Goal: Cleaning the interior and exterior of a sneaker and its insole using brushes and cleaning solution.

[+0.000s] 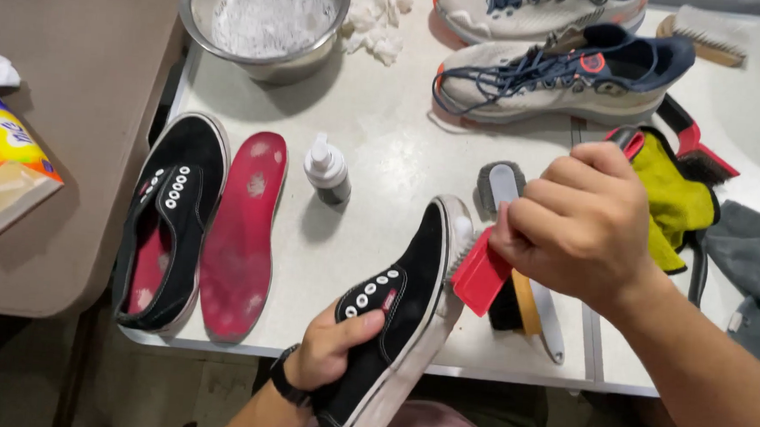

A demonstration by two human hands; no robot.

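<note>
- Head view: the left hand (328, 348), lower centre, has its fingers clamped round a black canvas shoe (396, 314).
- The right hand (577, 224), right of centre, grips a red-handled brush (479, 271), bristles touching the shoe's white toe edge.
- A second black shoe (172, 220) and red insole (242, 232) lie at left.

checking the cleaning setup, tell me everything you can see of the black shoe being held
The black shoe is a low-top slip of suede-like cloth with white eyelets, no laces, a white rubber sidewall and a small red tab. It is tilted, toe away from the person, heel low over the table edge. The left hand grips its opening from below. The right hand presses a red brush against the white toe rim.
</note>
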